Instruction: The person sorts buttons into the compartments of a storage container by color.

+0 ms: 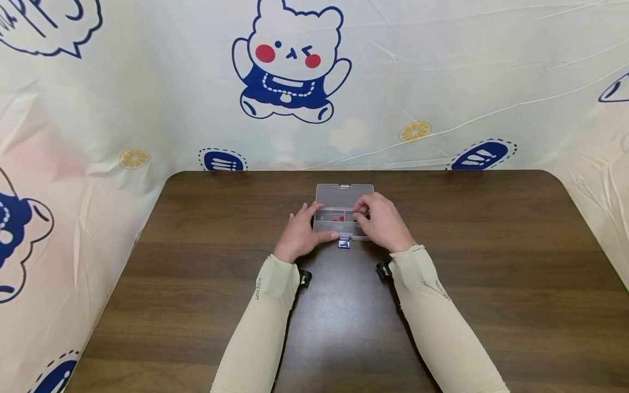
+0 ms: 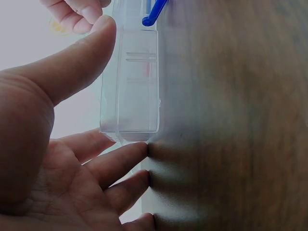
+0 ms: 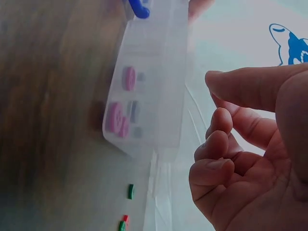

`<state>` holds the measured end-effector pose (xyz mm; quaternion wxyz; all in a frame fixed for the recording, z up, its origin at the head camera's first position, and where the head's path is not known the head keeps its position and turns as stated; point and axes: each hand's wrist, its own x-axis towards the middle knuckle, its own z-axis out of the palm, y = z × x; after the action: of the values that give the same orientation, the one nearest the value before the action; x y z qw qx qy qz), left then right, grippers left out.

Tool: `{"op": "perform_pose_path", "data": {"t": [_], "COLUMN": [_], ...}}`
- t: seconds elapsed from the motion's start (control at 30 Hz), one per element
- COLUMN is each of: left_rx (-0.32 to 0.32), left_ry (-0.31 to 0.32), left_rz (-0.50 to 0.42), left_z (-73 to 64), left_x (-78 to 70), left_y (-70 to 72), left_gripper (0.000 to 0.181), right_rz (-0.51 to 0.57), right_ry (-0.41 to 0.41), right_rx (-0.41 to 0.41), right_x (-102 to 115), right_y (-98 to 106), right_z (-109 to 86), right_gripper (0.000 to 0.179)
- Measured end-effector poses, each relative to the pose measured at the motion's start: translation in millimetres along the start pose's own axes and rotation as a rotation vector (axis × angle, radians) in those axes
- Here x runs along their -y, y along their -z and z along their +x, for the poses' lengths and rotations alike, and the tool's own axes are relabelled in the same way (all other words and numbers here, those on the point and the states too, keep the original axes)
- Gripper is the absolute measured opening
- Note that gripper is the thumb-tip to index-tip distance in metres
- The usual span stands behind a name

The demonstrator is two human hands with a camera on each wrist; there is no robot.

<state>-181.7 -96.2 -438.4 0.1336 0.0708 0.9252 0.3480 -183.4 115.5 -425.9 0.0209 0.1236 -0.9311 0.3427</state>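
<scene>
A clear plastic compartment box [image 1: 329, 226] stands near the table's far edge, its lid [image 1: 344, 195] tipped back and its blue latch [image 1: 344, 243] hanging at the front. Small red buttons [image 1: 341, 218] lie inside; through the wall in the right wrist view the buttons [image 3: 116, 117] look pink. My left hand [image 1: 301, 236] holds the box's left end, thumb along the front and forefinger at the back corner. Over the right compartments hovers my right hand [image 1: 385, 221], thumb and forefinger tips close together. Whether a small piece sits between them is hidden.
Small green [image 3: 131, 191] and red [image 3: 126, 219] pieces lie on the table beside the box's right end. Behind the brown wooden table [image 1: 339, 327] hangs a printed curtain [image 1: 422, 65]. A black wrist camera [image 1: 304, 279] sits under the left sleeve.
</scene>
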Motion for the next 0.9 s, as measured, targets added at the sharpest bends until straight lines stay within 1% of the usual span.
{"op": "perform_pose_path", "data": {"t": [0.2, 0.37, 0.57, 0.8, 0.9], "left_rx": [0.0, -0.001, 0.002, 0.007, 0.008], "left_ry": [0.004, 0.007, 0.019, 0.028, 0.034], "left_rz": [-0.007, -0.009, -0.018, -0.018, -0.019], "left_z": [-1.1, -1.5, -1.2, -1.2, -1.0], "left_x": [0.7, 0.7, 0.0, -0.5, -0.6], "left_y": [-1.1, -0.8, -0.6, -0.4, -0.1], "left_gripper": [0.079, 0.079, 0.08, 0.08, 0.079], "right_rz": [0.007, 0.01, 0.008, 0.017, 0.015], "right_ry": [-0.011, -0.041, -0.032, -0.082, -0.087], "right_rx": [-0.009, -0.016, -0.044, -0.041, -0.043], "right_x": [-6, -11, -19, -27, -30], "right_y": [5, 11, 17, 22, 23], "right_z": [-1.8, -3.7, -2.3, -1.4, -0.9], "right_gripper": [0.006, 0.008, 0.007, 0.007, 0.008]}}
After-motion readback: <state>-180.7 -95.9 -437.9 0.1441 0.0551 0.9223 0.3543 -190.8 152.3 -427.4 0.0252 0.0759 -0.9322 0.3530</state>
